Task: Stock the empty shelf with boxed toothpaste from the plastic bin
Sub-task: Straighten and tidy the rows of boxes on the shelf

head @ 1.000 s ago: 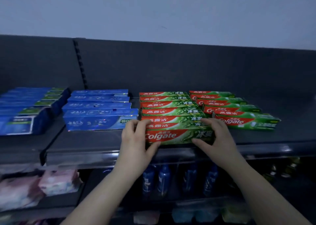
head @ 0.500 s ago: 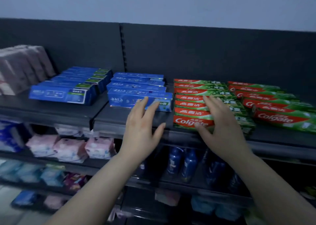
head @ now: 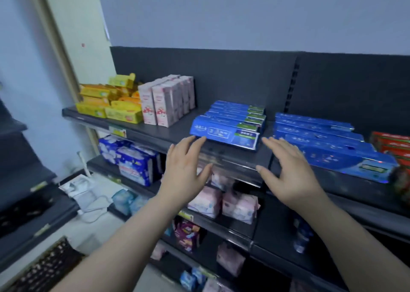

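A row of blue toothpaste boxes [head: 228, 123] lies on the dark top shelf [head: 168, 134]. A second blue row [head: 328, 143] lies to its right, and red-green Colgate boxes [head: 392, 145] show at the far right edge. My left hand [head: 184, 169] hovers with fingers straight, fingertips just short of the left end of the front blue box. My right hand [head: 286, 172] hovers the same way in front of the gap between the two blue rows. Both hands hold nothing. The plastic bin is out of view.
Yellow boxes [head: 108, 103] and pink cartons [head: 168, 101] stand at the shelf's left end. Lower shelves hold blue packs [head: 133, 163] and pink packs [head: 221, 201]. A dark crate [head: 44, 267] sits at the bottom left, with white cables [head: 88, 194] on the floor.
My hands let go of the front Colgate box and moved left along the shelf. My view swung left, so the blue rows are now in front of me.
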`<state>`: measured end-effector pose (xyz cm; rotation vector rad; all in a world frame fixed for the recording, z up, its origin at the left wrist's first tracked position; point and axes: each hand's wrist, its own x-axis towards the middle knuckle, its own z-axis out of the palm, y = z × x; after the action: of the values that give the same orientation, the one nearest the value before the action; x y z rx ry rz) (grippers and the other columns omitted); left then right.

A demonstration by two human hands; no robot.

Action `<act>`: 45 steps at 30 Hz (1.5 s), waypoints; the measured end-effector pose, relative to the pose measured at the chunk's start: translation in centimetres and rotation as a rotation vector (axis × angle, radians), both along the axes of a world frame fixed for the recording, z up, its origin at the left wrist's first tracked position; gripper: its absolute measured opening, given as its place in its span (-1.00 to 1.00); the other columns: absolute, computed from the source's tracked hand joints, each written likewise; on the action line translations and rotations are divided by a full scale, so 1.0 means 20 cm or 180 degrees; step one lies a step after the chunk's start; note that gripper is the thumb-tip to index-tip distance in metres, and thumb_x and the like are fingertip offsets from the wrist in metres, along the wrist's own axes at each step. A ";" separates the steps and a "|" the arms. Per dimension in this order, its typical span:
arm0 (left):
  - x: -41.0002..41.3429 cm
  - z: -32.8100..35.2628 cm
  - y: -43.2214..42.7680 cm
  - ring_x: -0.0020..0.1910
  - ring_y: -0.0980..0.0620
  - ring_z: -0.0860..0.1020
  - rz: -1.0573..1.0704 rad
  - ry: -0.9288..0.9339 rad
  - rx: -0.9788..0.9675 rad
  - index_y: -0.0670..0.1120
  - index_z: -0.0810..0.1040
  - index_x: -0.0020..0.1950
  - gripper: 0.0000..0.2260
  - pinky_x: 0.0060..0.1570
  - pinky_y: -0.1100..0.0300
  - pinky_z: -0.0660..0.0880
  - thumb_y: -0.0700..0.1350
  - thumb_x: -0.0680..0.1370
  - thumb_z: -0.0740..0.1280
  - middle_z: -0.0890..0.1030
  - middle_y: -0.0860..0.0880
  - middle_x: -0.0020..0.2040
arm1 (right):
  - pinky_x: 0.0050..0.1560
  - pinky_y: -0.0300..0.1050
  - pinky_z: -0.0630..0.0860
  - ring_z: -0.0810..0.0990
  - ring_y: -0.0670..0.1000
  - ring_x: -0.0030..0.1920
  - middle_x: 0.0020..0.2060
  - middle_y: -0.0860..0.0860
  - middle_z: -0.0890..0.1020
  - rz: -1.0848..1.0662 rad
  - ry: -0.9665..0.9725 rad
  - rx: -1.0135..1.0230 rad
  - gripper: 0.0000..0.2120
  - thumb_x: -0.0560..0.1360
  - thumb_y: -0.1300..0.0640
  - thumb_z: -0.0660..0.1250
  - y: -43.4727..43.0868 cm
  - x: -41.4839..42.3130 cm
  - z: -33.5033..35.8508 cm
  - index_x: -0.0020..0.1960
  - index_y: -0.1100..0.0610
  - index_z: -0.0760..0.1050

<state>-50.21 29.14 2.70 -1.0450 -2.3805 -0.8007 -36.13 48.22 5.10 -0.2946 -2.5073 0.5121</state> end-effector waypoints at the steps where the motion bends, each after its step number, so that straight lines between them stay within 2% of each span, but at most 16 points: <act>1: -0.05 0.00 -0.05 0.37 -0.05 0.30 0.0022 0.0007 0.0016 -0.03 0.32 0.44 -0.44 0.40 -0.08 0.16 0.16 0.48 0.16 0.38 -0.07 0.36 | 0.50 -0.02 0.00 0.17 0.05 0.49 0.43 0.00 0.33 0.0031 0.0013 0.0023 -0.44 0.51 0.04 0.34 -0.04 -0.05 0.01 0.47 0.02 0.26; 5: -0.28 -0.01 -0.29 0.37 -0.09 0.33 0.0153 -0.0046 0.0010 -0.06 0.32 0.44 -0.45 0.38 -0.11 0.24 0.07 0.48 0.27 0.39 -0.10 0.36 | 0.47 -0.05 0.09 0.27 0.06 0.43 0.39 0.02 0.39 0.0221 0.0083 0.0064 -0.46 0.50 0.06 0.35 -0.26 -0.33 0.01 0.44 0.07 0.31; 9: -0.50 -0.02 -0.50 0.36 -0.07 0.34 0.0352 -0.0068 0.0046 -0.07 0.33 0.44 -0.44 0.35 -0.01 0.27 0.07 0.47 0.25 0.40 -0.08 0.35 | 0.42 -0.22 0.01 0.24 0.03 0.43 0.40 0.01 0.37 0.0441 -0.0007 0.0087 -0.45 0.50 0.04 0.34 -0.45 -0.61 -0.03 0.46 0.05 0.29; 14: -0.77 -0.02 -0.67 0.35 -0.04 0.34 0.0586 -0.0249 0.0213 -0.05 0.27 0.47 -0.47 0.35 0.02 0.28 -0.03 0.53 0.32 0.38 -0.06 0.35 | 0.47 -0.17 -0.02 0.14 -0.02 0.49 0.45 -0.05 0.29 0.0757 -0.0205 0.0103 -0.43 0.53 0.00 0.29 -0.61 -0.92 -0.04 0.49 -0.01 0.21; 20: -1.10 -0.01 -0.84 0.33 0.02 0.34 0.0936 -0.0395 0.0334 -0.03 0.22 0.49 -0.44 0.24 0.24 0.23 -0.05 0.53 0.33 0.38 -0.03 0.35 | 0.43 -0.13 0.12 0.28 0.03 0.41 0.39 0.00 0.39 0.1033 -0.0060 0.0117 -0.46 0.50 0.06 0.34 -0.72 -1.33 0.03 0.44 0.07 0.30; 23: -1.28 0.03 -0.93 0.37 0.02 0.30 0.1085 -0.0490 0.0413 -0.03 0.20 0.50 -0.44 0.28 0.21 0.22 -0.06 0.54 0.32 0.36 -0.04 0.39 | 0.46 -0.01 0.16 0.26 0.04 0.43 0.41 0.00 0.36 0.1233 -0.0053 0.0160 -0.46 0.52 0.04 0.31 -0.80 -1.54 0.08 0.46 0.06 0.28; 26: -1.43 0.06 -1.00 0.40 0.02 0.28 0.1229 -0.0499 0.0497 -0.03 0.18 0.51 -0.45 0.30 0.20 0.21 -0.06 0.55 0.30 0.33 -0.04 0.42 | 0.45 -0.01 0.17 0.24 0.00 0.42 0.42 -0.03 0.33 0.1376 -0.0107 0.0218 -0.46 0.54 0.01 0.28 -0.88 -1.73 0.10 0.48 0.03 0.24; 30: -1.62 0.04 -1.08 0.41 0.02 0.27 0.1305 -0.0618 0.0500 -0.01 0.14 0.52 -0.42 0.34 0.15 0.22 -0.02 0.55 0.30 0.30 -0.05 0.44 | 0.38 0.07 0.29 0.24 -0.02 0.43 0.45 -0.05 0.28 0.1411 -0.0251 0.0286 -0.44 0.55 -0.02 0.26 -0.96 -1.96 0.10 0.50 0.00 0.18; 34: -1.87 0.03 -1.14 0.44 0.00 0.24 0.1243 -0.0705 0.0509 -0.03 0.10 0.53 -0.36 0.34 0.17 0.20 -0.01 0.54 0.33 0.26 -0.05 0.48 | 0.46 0.00 0.19 0.20 0.01 0.46 0.46 -0.01 0.27 0.1373 -0.0280 0.0422 -0.43 0.56 0.01 0.26 -1.04 -2.17 0.10 0.51 0.03 0.16; 37: -2.11 0.08 -1.19 0.46 -0.01 0.21 0.1052 -0.0796 0.0629 -0.08 0.07 0.53 -0.28 0.33 0.19 0.19 0.00 0.50 0.39 0.24 -0.06 0.50 | 0.50 0.02 0.04 0.12 0.01 0.49 0.49 -0.02 0.21 0.1072 -0.0322 0.0713 -0.36 0.54 -0.07 0.26 -1.08 -2.34 0.11 0.53 0.02 0.08; 41: -2.51 0.14 -1.27 0.51 0.00 0.11 0.0516 -0.1637 0.0707 -0.01 -0.21 0.56 0.03 0.38 0.12 0.18 0.08 0.39 0.49 0.06 -0.04 0.56 | 0.51 0.09 -0.14 0.01 0.02 0.53 0.54 -0.01 0.07 0.0519 -0.0818 0.0828 -0.09 0.45 -0.26 0.30 -1.17 -2.59 0.16 0.55 -0.01 -0.18; 43: -2.67 0.16 -1.31 0.45 0.13 0.14 0.0115 -0.1982 0.0603 0.03 -0.32 0.53 0.10 0.30 0.22 0.19 0.07 0.36 0.50 0.09 -0.05 0.55 | 0.49 0.15 -0.23 0.00 0.05 0.53 0.52 0.01 0.13 0.0254 -0.1035 0.0966 0.06 0.37 -0.35 0.32 -1.23 -2.71 0.17 0.54 0.00 -0.30; 45: -2.81 0.17 -1.32 0.34 0.20 0.18 -0.0233 -0.2207 0.0423 0.06 -0.38 0.51 0.12 0.25 0.26 0.20 0.06 0.35 0.49 0.15 -0.07 0.53 | 0.47 0.19 -0.27 0.00 0.08 0.53 0.46 0.03 0.28 -0.0045 -0.1161 0.1051 0.17 0.30 -0.41 0.33 -1.28 -2.82 0.17 0.51 0.03 -0.38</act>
<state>-106.51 2.74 6.03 -0.8996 -2.7869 -1.5259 -92.45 22.71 8.51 -0.2976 -2.8831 0.0308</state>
